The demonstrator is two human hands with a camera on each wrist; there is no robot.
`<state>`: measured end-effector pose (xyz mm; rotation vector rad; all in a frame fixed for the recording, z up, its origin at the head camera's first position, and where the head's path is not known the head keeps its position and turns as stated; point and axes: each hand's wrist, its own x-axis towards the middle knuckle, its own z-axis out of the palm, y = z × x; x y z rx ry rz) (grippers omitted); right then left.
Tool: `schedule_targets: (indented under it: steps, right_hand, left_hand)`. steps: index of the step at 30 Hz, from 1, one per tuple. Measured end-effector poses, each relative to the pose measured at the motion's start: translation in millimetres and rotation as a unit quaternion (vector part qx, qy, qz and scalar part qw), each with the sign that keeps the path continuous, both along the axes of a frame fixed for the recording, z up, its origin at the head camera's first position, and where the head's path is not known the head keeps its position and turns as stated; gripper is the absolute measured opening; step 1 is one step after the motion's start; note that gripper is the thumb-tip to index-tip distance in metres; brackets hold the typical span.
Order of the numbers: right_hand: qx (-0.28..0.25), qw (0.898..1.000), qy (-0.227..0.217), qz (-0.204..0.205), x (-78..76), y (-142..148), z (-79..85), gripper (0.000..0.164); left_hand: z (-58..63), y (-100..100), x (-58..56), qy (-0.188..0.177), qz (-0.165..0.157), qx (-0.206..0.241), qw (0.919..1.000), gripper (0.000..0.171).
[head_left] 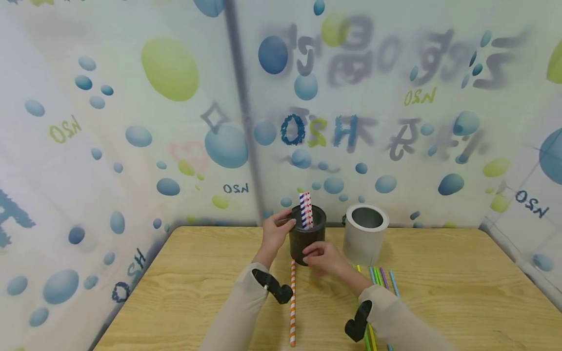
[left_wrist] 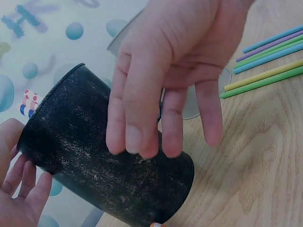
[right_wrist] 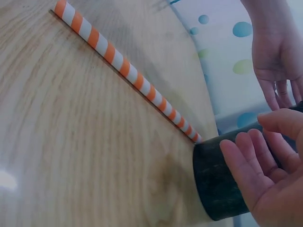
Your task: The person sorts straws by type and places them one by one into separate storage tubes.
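Note:
A black cup (head_left: 303, 243) stands at the back of the table with several patterned paper straws (head_left: 306, 210) upright in it, some blue-striped and some red-dotted. My left hand (head_left: 275, 233) holds it at the left of its rim, its fingers (left_wrist: 34, 182) against the outer wall. In front of the cup's lower part is my right hand (head_left: 326, 258), fingers loosely bent and nothing visible between them. Whether they touch the wall I cannot tell. An orange-and-white striped straw (right_wrist: 125, 68) lies on the wood, its far end close to the cup's base.
A white cup (head_left: 365, 239) stands to the right of the black one. Several coloured straws (left_wrist: 267, 64), green, yellow, blue and purple, lie on the wooden table (head_left: 197, 287) under and beside my right forearm. A patterned curtain (head_left: 210, 97) hangs behind the table's back edge.

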<state>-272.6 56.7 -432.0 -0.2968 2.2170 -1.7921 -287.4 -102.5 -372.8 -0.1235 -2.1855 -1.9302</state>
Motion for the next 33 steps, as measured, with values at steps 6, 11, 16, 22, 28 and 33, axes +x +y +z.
schedule_targets:
  steps: [6, 11, 16, 22, 28, 33]
  right_hand:
    - [-0.013, 0.999, -0.023, -0.023, -0.1, -10, -14.2, 0.026]
    - [-0.016, 0.999, -0.029, -0.028, 4.5, -20, -25.9, 0.026]
    - [-0.010, 0.998, -0.031, -0.049, 9.9, -31, -36.3, 0.025]
    - [-0.017, 0.995, -0.009, -0.097, 17.2, -41, -46.1, 0.026]
    - [0.001, 0.989, 0.024, -0.143, 19.9, -49, -52.4, 0.025]
    - [0.030, 0.987, 0.031, -0.156, 20.4, -54, -53.7, 0.025]
  left_hand:
    - [0.1, 0, 0.4, 0.001, 0.001, 0.003, 1.0000, 0.035]
    - [-0.8, 0, -0.5, -0.003, 0.004, 0.003, 1.0000, 0.035]
    - [-11.5, -2, -10.9, -0.004, 0.005, 0.007, 1.0000, 0.035]
    - [-28.7, -4, -25.2, -0.005, 0.011, 0.008, 0.9999, 0.034]
    - [-30.7, -2, -26.4, -0.012, 0.026, 0.000, 0.9996, 0.034]
    - [-30.2, -2, -26.0, -0.018, 0.031, 0.003, 0.9994, 0.033]
